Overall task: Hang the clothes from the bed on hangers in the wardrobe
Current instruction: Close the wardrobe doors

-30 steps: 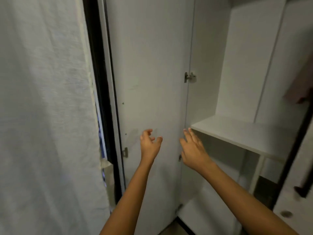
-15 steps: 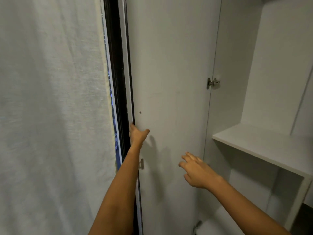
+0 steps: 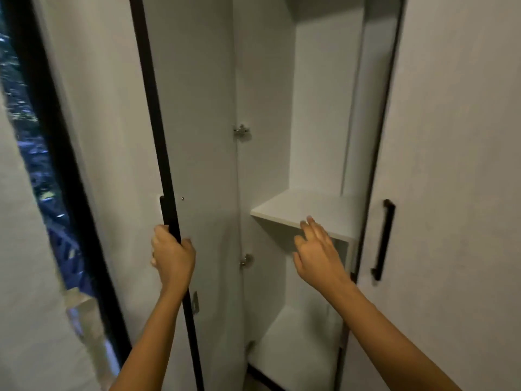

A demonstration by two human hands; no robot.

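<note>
A white wardrobe stands in front of me with its left door [image 3: 203, 170] swung partly open. My left hand [image 3: 172, 255] grips the dark outer edge of that door, just below its black handle [image 3: 166, 210]. My right hand [image 3: 317, 251] hovers open, fingers spread, in front of the white shelf [image 3: 301, 206] inside the open compartment. No clothes, hangers or bed are in view.
The right wardrobe door [image 3: 456, 193] is closed and carries a black bar handle [image 3: 383, 239]. To the left are a dark-framed window [image 3: 42, 153] and a white curtain [image 3: 25, 306]. A lower shelf [image 3: 301, 345] sits at the bottom of the compartment.
My left hand has closed around the door's edge and the door has swung inward, narrowing the opening. My right hand rose toward the shelf. The view shifted right, showing the closed right door.
</note>
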